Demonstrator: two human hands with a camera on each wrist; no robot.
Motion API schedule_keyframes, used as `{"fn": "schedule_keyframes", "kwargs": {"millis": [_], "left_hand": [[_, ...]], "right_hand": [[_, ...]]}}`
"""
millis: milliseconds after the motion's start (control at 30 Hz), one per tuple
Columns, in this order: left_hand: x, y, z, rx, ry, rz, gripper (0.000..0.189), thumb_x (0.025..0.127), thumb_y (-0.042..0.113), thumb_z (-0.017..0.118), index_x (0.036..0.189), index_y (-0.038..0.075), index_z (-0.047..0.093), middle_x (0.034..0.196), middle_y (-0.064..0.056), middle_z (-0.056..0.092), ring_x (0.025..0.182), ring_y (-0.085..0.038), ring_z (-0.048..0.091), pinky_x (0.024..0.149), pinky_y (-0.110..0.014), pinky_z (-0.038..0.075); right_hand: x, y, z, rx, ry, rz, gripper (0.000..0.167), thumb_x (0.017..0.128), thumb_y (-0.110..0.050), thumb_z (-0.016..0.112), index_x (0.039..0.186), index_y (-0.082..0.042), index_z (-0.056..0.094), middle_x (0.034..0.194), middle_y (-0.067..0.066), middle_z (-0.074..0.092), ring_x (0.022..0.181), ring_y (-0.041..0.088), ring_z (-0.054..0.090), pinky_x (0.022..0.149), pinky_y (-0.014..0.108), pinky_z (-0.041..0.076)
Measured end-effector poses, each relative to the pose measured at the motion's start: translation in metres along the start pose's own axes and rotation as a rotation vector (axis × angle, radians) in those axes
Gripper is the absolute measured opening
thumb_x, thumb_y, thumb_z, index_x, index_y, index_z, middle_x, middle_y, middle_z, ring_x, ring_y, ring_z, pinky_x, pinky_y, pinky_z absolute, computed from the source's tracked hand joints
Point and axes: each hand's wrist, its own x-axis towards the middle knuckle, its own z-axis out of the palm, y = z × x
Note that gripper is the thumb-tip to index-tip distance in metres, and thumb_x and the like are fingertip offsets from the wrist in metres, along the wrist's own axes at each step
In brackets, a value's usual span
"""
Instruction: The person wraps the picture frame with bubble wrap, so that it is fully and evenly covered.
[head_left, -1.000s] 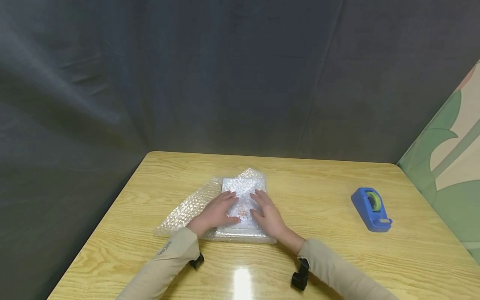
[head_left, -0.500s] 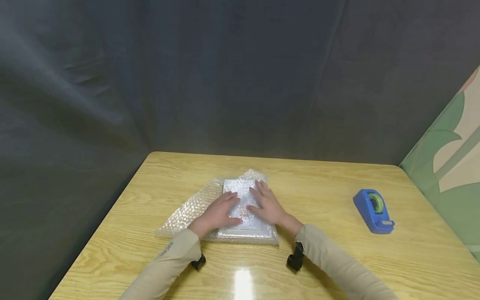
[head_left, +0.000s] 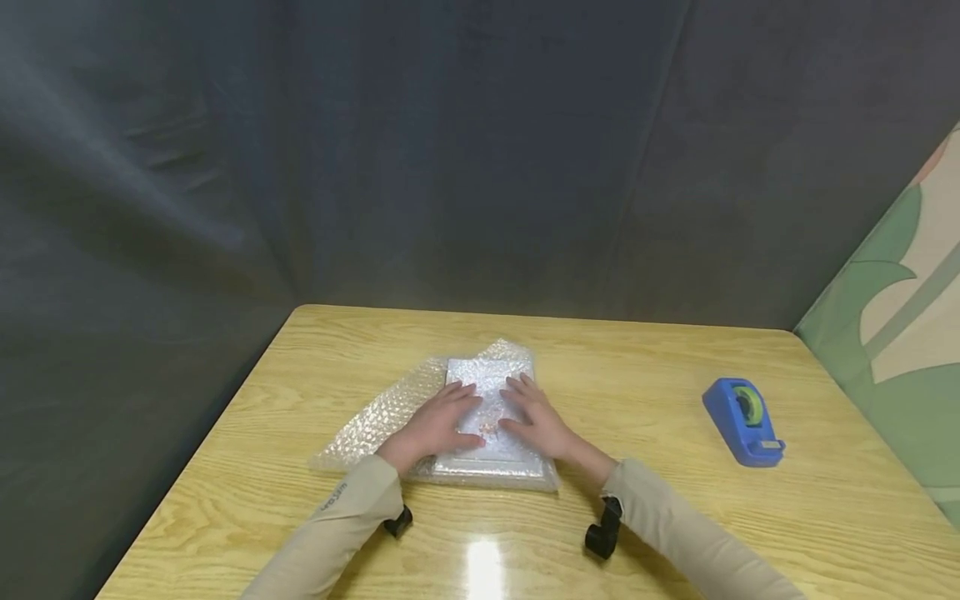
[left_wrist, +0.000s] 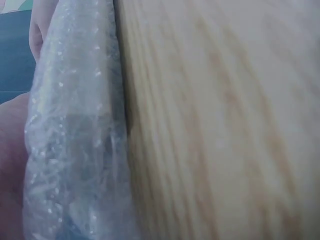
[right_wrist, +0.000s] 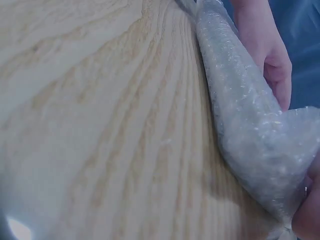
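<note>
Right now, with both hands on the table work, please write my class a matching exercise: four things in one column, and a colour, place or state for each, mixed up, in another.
Things
1. Tape dispenser
2. Bubble wrap
3. Curtain
4. Table

Descriptions
A. Dark, hanging at the back
B. Yellowish, with a wood grain
C. Blue, standing off to the right
D. See-through, under the left hand and right hand

Right pairs: 1-C, 2-D, 3-A, 4-B
</note>
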Motion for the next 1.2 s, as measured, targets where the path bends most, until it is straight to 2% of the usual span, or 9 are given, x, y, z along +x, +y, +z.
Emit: {"fn": "schedule_keyframes", "kwargs": {"millis": [167,300,433,533,667,800,900,1067,1200], "left_hand": [[-0.001,0.000,0.000,-0.005,0.021,0.007,0.069,0.079,0.045,0.064,0.133,0.007,0.044,0.145,-0.012,0.031,0.134,-0.032,0.023,0.108,-0.047,0.020],[-0.006,-0.001,-0.004,-0.055,0.081,0.001,0.059,0.082,0.041,0.063,0.128,0.007,0.050,0.140,-0.012,0.039,0.130,-0.030,0.032,0.106,-0.047,0.027],[-0.020,-0.007,-0.016,-0.140,0.164,-0.023,0.052,0.085,0.037,0.060,0.126,0.007,0.052,0.136,-0.013,0.044,0.126,-0.030,0.037,0.104,-0.047,0.030],[-0.037,-0.020,-0.029,-0.203,0.193,-0.062,0.053,0.085,0.034,0.062,0.127,0.006,0.051,0.136,-0.014,0.043,0.126,-0.031,0.037,0.104,-0.048,0.029],[-0.068,-0.043,-0.043,-0.285,0.177,-0.166,0.056,0.084,0.028,0.064,0.130,0.002,0.046,0.136,-0.019,0.041,0.122,-0.036,0.040,0.101,-0.050,0.033],[-0.098,-0.066,-0.049,-0.353,0.135,-0.286,0.058,0.086,0.026,0.062,0.132,-0.002,0.042,0.134,-0.024,0.041,0.118,-0.042,0.042,0.094,-0.052,0.040],[-0.117,-0.081,-0.052,-0.405,0.116,-0.346,0.058,0.087,0.028,0.061,0.132,-0.003,0.041,0.130,-0.025,0.044,0.114,-0.041,0.046,0.086,-0.046,0.047],[-0.142,-0.099,-0.057,-0.528,0.083,-0.364,0.055,0.088,0.024,0.060,0.129,-0.008,0.042,0.110,-0.018,0.056,0.096,-0.030,0.055,0.067,-0.032,0.050],[-0.154,-0.108,-0.059,-0.634,0.023,-0.375,0.052,0.089,0.020,0.058,0.126,-0.013,0.042,0.097,-0.012,0.057,0.084,-0.022,0.056,0.063,-0.031,0.050]], "right_hand": [[-0.001,0.000,0.005,-0.005,0.028,0.003,0.051,0.080,-0.013,0.064,0.123,0.010,0.048,0.137,0.028,0.034,0.131,0.046,0.016,0.105,0.061,0.012],[0.000,0.001,0.008,-0.018,0.034,0.008,0.051,0.079,-0.013,0.065,0.122,0.009,0.049,0.137,0.027,0.035,0.132,0.045,0.017,0.105,0.059,0.013],[0.001,0.000,0.009,-0.024,0.042,0.008,0.050,0.079,-0.013,0.065,0.121,0.009,0.050,0.137,0.027,0.036,0.131,0.045,0.018,0.105,0.059,0.013],[0.000,0.000,0.009,-0.030,0.041,0.013,0.051,0.079,-0.013,0.065,0.122,0.009,0.050,0.137,0.027,0.035,0.131,0.045,0.018,0.106,0.059,0.013],[-0.001,-0.001,0.006,-0.036,0.036,0.018,0.052,0.080,-0.015,0.065,0.123,0.009,0.049,0.138,0.027,0.034,0.132,0.044,0.017,0.106,0.059,0.012],[-0.001,-0.002,0.005,-0.045,0.056,0.010,0.052,0.080,-0.015,0.065,0.123,0.009,0.049,0.137,0.028,0.035,0.131,0.045,0.017,0.105,0.060,0.013],[-0.001,-0.002,0.005,-0.046,0.065,0.006,0.052,0.079,-0.014,0.065,0.122,0.010,0.049,0.136,0.028,0.035,0.131,0.046,0.018,0.105,0.060,0.013],[-0.002,-0.002,0.005,-0.044,0.066,0.003,0.051,0.079,-0.013,0.065,0.122,0.010,0.049,0.136,0.029,0.036,0.131,0.046,0.018,0.105,0.060,0.013],[-0.001,-0.002,0.007,-0.039,0.052,0.015,0.052,0.080,-0.014,0.065,0.123,0.010,0.049,0.137,0.028,0.034,0.132,0.045,0.017,0.107,0.058,0.011]]}}
